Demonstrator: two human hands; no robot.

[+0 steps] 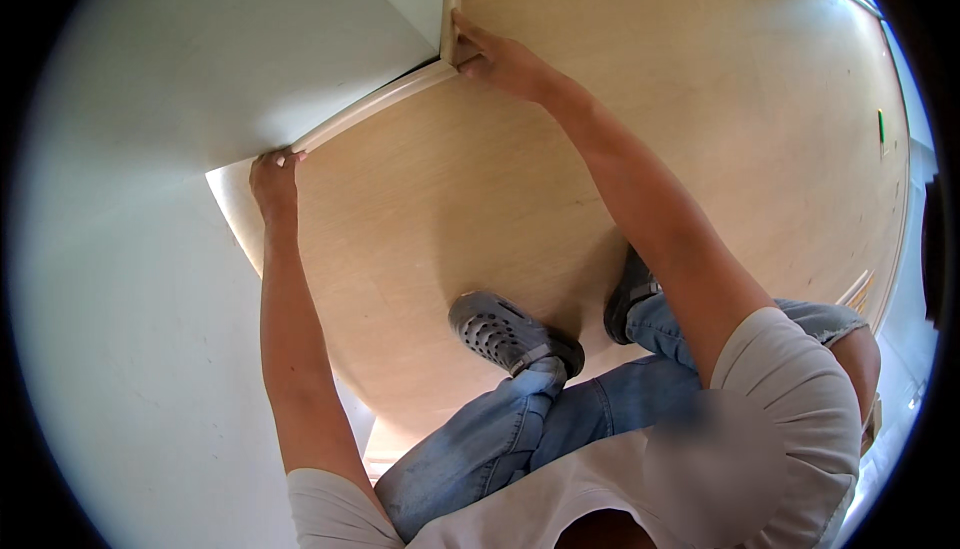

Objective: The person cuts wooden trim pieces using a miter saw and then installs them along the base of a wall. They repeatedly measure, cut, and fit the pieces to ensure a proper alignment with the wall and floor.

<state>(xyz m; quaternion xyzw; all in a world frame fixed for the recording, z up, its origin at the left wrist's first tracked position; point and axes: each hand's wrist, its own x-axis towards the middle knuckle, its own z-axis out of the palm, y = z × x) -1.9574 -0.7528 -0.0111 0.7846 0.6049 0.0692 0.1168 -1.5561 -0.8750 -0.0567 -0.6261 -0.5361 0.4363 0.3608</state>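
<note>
The left hand [272, 184] pinches the long pale-wood strip [375, 104]; the right hand [508, 67], grip unclear, should keep its corner end [436, 73] steady.

No text, label, number or sign can be read. Shirt [590, 474] partly covered by blurred patch [715, 469]; whether print is hidden beneath cannot be told. On wood-coloured floor [520, 199], small green mark [881, 127] seen near right edge, too small to be made out as lettering.
</note>
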